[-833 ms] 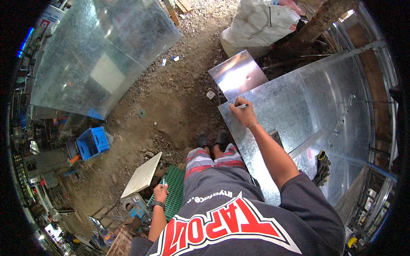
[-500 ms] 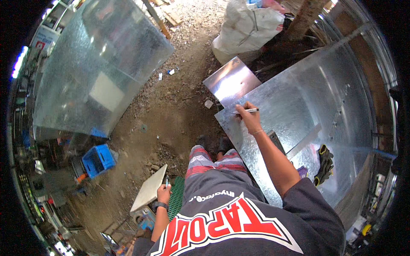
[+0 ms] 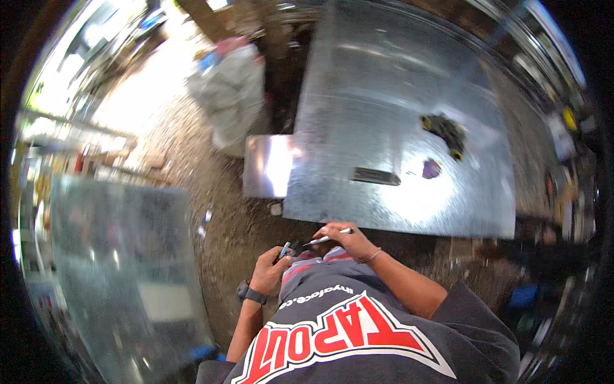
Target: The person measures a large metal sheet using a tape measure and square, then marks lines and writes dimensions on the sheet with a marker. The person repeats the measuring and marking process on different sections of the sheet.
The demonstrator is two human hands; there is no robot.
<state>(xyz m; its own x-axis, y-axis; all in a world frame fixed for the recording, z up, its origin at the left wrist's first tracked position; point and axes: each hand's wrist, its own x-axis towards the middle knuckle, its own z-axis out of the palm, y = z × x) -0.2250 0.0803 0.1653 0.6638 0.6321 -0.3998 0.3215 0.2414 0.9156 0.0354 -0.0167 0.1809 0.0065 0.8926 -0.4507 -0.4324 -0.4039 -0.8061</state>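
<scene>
In front of my waist, my right hand (image 3: 345, 240) is closed round a white marker (image 3: 326, 239) with a dark end, its tip towards the left. Close by, my left hand (image 3: 270, 267) pinches a small light-blue and white stick-shaped piece (image 3: 284, 249); blur hides exactly what it is. The two hands are apart. Beyond them lies a large galvanized metal sheet (image 3: 358, 128). On it are a dark flat bar-shaped tool (image 3: 376, 176), a small purple thing (image 3: 432, 168) and dark work gloves (image 3: 446, 134) with yellow cuffs. A smaller shiny sheet (image 3: 259, 166) adjoins its left edge.
A bulging white sack (image 3: 230, 96) stands on the ground at the far left of the metal sheet. Another large sheet (image 3: 128, 249) fills the left side. Gravelly dirt (image 3: 220, 237) lies between, with litter on it. Wooden posts (image 3: 204, 19) rise at the back.
My view has turned right. My right hand, with the marker, has left the metal sheet's corner and come in towards my waist. My left hand has come up beside it with its small piece.
</scene>
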